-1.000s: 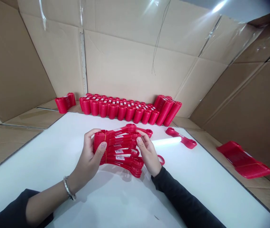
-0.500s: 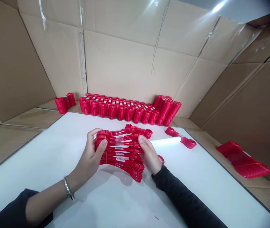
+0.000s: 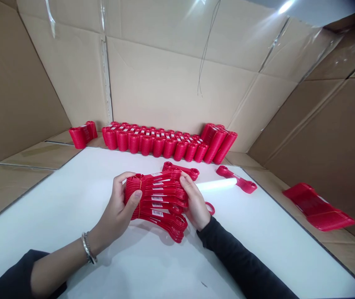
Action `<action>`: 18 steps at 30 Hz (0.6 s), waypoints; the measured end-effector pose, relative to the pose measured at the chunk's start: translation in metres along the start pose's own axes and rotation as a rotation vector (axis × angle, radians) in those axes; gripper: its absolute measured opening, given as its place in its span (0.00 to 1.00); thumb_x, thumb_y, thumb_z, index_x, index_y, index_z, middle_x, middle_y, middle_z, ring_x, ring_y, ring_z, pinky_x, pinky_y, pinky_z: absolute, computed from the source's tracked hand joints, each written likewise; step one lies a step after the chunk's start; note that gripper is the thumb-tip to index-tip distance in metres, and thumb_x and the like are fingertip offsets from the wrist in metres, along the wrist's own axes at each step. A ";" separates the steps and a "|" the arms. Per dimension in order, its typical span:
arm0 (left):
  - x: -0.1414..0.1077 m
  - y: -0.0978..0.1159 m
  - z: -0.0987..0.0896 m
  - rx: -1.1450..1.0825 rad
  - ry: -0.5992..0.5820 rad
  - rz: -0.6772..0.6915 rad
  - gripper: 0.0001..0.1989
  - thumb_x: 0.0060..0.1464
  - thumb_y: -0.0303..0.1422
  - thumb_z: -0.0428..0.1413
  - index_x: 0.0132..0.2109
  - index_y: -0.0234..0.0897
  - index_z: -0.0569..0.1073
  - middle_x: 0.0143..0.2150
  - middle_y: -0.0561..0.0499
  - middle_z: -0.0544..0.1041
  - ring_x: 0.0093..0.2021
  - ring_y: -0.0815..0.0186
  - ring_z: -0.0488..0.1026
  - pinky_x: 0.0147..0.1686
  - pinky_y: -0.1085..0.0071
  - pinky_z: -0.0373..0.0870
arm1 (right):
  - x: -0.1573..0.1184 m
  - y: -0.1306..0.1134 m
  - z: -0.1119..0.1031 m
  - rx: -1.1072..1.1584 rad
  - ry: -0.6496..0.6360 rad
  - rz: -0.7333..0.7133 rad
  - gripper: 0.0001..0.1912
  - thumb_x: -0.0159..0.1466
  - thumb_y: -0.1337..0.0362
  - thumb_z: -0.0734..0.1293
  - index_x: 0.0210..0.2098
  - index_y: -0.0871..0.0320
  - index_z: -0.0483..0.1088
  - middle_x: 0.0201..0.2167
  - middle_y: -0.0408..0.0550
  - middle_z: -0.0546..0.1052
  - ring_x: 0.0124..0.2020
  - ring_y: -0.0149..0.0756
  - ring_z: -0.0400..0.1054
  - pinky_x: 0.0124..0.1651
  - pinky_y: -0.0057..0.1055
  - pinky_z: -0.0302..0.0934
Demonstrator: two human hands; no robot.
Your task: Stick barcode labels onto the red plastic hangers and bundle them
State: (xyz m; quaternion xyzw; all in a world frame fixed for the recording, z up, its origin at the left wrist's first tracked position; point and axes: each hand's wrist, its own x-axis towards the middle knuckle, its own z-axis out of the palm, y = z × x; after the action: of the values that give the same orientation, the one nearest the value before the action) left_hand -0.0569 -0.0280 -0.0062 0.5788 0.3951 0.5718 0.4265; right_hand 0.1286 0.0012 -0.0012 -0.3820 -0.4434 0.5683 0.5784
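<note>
My left hand (image 3: 121, 203) grips a bundle of flat red plastic wrench-shaped pieces (image 3: 157, 199) at its left end, the thumb pressed on the front. A thin rubber band circles that end. White barcode labels show on the narrow middles, and the right ends fan apart. My right hand (image 3: 194, 203) is closed around the right end of the bundle, thumb near the top and the other fingers mostly hidden behind it. The lowest pieces hang down below my right hand. Just behind the bundle a small red stack (image 3: 191, 172) lies on the white table (image 3: 109, 270).
A long row of red bundles (image 3: 159, 147) lines the table's back edge, with one bundle (image 3: 82, 135) apart at left. More red pieces lie at right (image 3: 238, 180), and another banded bundle (image 3: 319, 207) rests beyond the right edge. A red ring (image 3: 210, 208) shows beside my right wrist. Cardboard walls (image 3: 177, 83) enclose the table.
The right ends of the upper pieces have come closer together under my right hand, while the lowest ones still splay downward. My left hand keeps its hold. The view has shifted slightly.
</note>
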 end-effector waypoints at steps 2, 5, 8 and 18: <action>0.000 -0.001 0.000 -0.004 -0.003 -0.001 0.20 0.56 0.43 0.51 0.52 0.42 0.56 0.45 0.46 0.71 0.39 0.61 0.74 0.38 0.63 0.73 | 0.000 0.000 -0.001 0.007 -0.017 -0.008 0.17 0.59 0.51 0.63 0.45 0.52 0.65 0.40 0.45 0.77 0.39 0.40 0.72 0.41 0.39 0.67; 0.001 0.000 0.000 -0.012 -0.018 -0.012 0.20 0.56 0.43 0.51 0.52 0.42 0.56 0.47 0.45 0.70 0.41 0.60 0.74 0.39 0.63 0.74 | -0.001 0.000 0.000 0.016 -0.011 -0.017 0.17 0.58 0.50 0.64 0.42 0.52 0.64 0.39 0.45 0.76 0.38 0.41 0.72 0.38 0.38 0.67; 0.002 0.000 0.001 -0.015 -0.021 -0.035 0.21 0.56 0.43 0.51 0.53 0.43 0.55 0.48 0.45 0.70 0.42 0.60 0.73 0.39 0.63 0.74 | -0.002 0.000 0.001 0.041 -0.012 -0.022 0.20 0.58 0.50 0.64 0.46 0.51 0.62 0.44 0.46 0.75 0.39 0.41 0.72 0.40 0.39 0.67; -0.002 0.004 0.003 0.019 0.098 -0.109 0.28 0.51 0.47 0.55 0.55 0.43 0.58 0.50 0.44 0.70 0.44 0.54 0.73 0.32 0.65 0.76 | -0.006 0.003 0.008 -0.258 0.105 -0.212 0.21 0.63 0.45 0.54 0.42 0.53 0.66 0.38 0.45 0.74 0.40 0.38 0.68 0.47 0.36 0.62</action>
State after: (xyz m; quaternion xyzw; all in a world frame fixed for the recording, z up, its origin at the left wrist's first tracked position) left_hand -0.0540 -0.0318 -0.0029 0.5317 0.4518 0.5716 0.4319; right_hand 0.1203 -0.0051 -0.0024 -0.4332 -0.5195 0.4219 0.6037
